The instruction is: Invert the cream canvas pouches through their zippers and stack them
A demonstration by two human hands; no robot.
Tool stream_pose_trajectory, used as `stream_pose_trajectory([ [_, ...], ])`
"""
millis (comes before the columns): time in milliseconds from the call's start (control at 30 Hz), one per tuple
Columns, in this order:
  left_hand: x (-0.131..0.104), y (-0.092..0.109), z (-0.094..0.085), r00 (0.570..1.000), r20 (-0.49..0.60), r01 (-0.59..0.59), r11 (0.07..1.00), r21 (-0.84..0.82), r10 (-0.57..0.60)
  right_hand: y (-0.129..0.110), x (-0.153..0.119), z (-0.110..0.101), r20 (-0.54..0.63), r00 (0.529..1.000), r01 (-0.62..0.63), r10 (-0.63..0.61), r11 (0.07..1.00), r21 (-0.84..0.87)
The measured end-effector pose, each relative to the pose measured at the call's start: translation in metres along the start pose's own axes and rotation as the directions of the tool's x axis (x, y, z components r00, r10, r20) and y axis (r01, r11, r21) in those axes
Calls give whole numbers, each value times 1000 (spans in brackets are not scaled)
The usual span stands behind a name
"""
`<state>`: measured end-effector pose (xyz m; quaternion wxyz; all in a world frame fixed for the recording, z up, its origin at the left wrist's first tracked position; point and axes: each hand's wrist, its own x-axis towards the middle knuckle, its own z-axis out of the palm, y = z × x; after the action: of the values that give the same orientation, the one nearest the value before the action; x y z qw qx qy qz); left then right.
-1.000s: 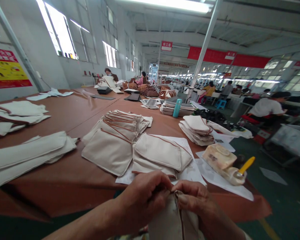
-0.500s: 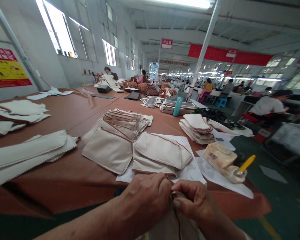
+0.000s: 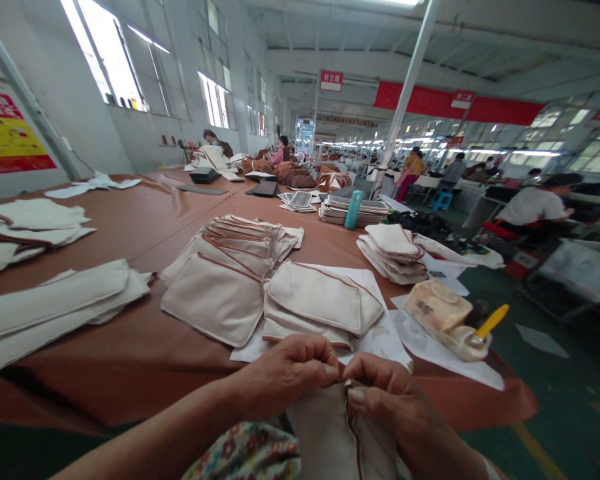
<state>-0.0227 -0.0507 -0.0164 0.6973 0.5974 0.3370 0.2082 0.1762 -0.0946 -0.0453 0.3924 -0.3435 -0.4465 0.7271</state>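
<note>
A: Biggest first. What's in view?
B: Brown-covered table [image 3: 135,227], seams across it. Piles of cream pieces with brown edging on top; nearest are the left pile [image 3: 213,293] and the right pile [image 3: 320,297], the right one on white paper [image 3: 375,343].
A: And the one you're on?
B: Cream fabric piece [image 3: 325,433], low centre of view, at the near edge of the table. Smooth, matte panels. Dark reddish-brown trim runs down between them, a bit wavy, dark opening at the top. Lower end is cut off by the frame.
A: Grip?
B: Both narrow. My left hand [image 3: 295,367] pinches at the top edge, fingertips together. My right hand [image 3: 393,400] has the thumb pressed on the fabric beside the top of the trim, fingers curled behind.
A: Any text?
B: Red-and-yellow poster [image 3: 13,133], far left: characters too blurred. Cut-open plastic container [image 3: 437,308], right, yellow-handled brush [image 3: 493,322] in it: dark marks, unreadable. Turquoise bottle [image 3: 353,209]: no label I can read. Red-and-white hanging sign [image 3: 331,81]: 针三组.
</note>
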Motion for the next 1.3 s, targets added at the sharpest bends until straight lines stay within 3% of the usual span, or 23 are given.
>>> stream_pose_trajectory([
  [233, -4, 10, 10, 995, -68, -40, 925, 379, 71, -3, -2, -6, -11, 996, 77, -84, 956, -283],
  [533, -1, 7, 13, 997, -74, -2, 949, 316, 26, -11, -7, -6, 48, 995, 104, -92, 867, -487],
  [633, -1, 2, 12, 991, -129, 51, 977, 208, -24, -11, -10, -3, 61, 948, 271, -311, 695, -666],
  [733, 0, -3, 14, 988, -149, 55, 997, 48, -47, -10, -12, 0, 142, 780, 434, -609, 364, -824],
  [767, 0, -3, 15, 988, -150, 47, 999, 19, -43, -10, -13, 1, 179, 741, 449, -647, 280, -848],
  [800, 1, -3, 16, 988, -149, 43, 999, 5, -41, -11, -13, 2, 206, 731, 449, -651, 232, -863],
  [933, 0, 0, 20, 982, -185, 34, 999, 25, -29, -16, -12, 9, 197, 796, 376, -572, 213, -902],
  [1133, -4, 0, 25, 975, -222, 13, 992, 124, 15, -25, -9, 16, 136, 843, 240, -520, 138, -961],
  [1233, -5, -3, 26, 967, -241, -48, 985, 163, 87, -25, -8, 18, 97, 858, 213, -505, 176, -961],
  [1300, -5, -5, 26, 959, -261, -68, 985, 157, 108, -22, -5, 17, 44, 857, 211, -514, 271, -939],
])
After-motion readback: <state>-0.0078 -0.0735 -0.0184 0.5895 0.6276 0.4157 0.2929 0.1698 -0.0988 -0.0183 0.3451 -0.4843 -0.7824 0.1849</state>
